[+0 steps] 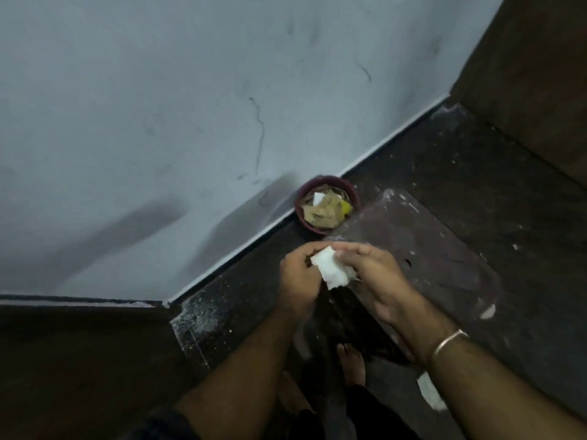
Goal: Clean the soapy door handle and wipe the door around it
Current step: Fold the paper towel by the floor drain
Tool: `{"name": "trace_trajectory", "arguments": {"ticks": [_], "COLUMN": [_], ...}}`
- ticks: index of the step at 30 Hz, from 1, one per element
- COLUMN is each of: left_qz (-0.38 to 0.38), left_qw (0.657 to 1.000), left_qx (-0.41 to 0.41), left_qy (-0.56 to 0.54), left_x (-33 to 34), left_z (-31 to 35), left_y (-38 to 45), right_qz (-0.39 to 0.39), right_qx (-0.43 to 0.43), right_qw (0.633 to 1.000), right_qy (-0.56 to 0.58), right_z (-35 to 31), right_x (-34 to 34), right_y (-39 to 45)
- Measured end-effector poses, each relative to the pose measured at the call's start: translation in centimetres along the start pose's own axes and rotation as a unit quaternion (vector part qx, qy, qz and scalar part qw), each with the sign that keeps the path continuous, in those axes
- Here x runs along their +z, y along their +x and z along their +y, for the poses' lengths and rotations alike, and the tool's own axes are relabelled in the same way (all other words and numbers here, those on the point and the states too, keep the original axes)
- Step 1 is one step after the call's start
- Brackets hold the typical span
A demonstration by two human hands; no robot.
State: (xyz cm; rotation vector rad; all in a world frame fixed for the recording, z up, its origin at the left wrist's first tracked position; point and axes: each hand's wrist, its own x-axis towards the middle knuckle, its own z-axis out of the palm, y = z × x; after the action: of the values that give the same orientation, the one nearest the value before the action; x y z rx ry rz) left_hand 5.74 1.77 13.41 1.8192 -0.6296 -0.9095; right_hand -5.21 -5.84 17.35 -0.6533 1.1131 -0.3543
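I look down at the floor by a pale wall. Both hands hold one crumpled white tissue (330, 268) between them, low in the middle of the view. My left hand (298, 277) grips its left side with curled fingers. My right hand (378, 281), with a metal bangle on the wrist, pinches its right side. The tissue hangs above the dark floor, a little short of a small maroon bin (327, 204). No door handle is in view; a brown surface (533, 74) stands at the right, possibly the door.
The maroon bin against the wall's base holds crumpled paper and wrappers. A dark mat (444, 265) lies on the speckled floor to the right. My bare feet (349, 363) are below the hands. A white scrap (430, 392) lies near my right forearm.
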Motion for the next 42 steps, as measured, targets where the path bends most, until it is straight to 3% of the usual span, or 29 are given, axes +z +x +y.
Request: {"name": "trace_trajectory", "arguments": {"ticks": [6,11,19,27,31,34,39,42], "left_qz": [0.089,0.173,0.327,0.367,0.344,0.346,0.424,0.431], "left_qw": [0.988,0.975,0.910,0.858,0.818,0.816,0.797,0.784], "left_qx": [-0.022,0.031,0.050,0.042,0.016,0.007,0.014,0.020], "left_qy": [-0.128,-0.135,-0.251,-0.356,-0.461,-0.464,-0.429,-0.447], "left_x": [-9.1,-17.3,-28.9,-37.7,-40.9,-42.5,-45.1,-46.7], "left_z": [9.3,15.4,18.4,16.9,14.8,13.3,10.8,10.1], "left_y": [-3.7,-8.3,-16.8,-23.4,-25.3,-25.9,-25.2,-24.7], "right_qz": [-0.141,-0.258,-0.403,-0.434,-0.432,-0.433,-0.438,-0.476], "right_qx": [-0.074,-0.150,-0.182,-0.228,-0.271,-0.278,-0.251,-0.172], "right_qw": [0.985,0.946,0.879,0.831,0.798,0.782,0.789,0.802], "right_qy": [-0.060,-0.122,-0.179,-0.262,-0.320,-0.351,-0.350,-0.317], "right_z": [-5.3,-8.2,-7.5,-1.9,1.3,3.7,6.9,8.0], "right_x": [8.8,17.2,29.3,39.3,42.8,44.8,47.7,49.4], "right_y": [-6.3,-11.9,-18.9,-22.7,-23.3,-23.3,-23.3,-22.6]}}
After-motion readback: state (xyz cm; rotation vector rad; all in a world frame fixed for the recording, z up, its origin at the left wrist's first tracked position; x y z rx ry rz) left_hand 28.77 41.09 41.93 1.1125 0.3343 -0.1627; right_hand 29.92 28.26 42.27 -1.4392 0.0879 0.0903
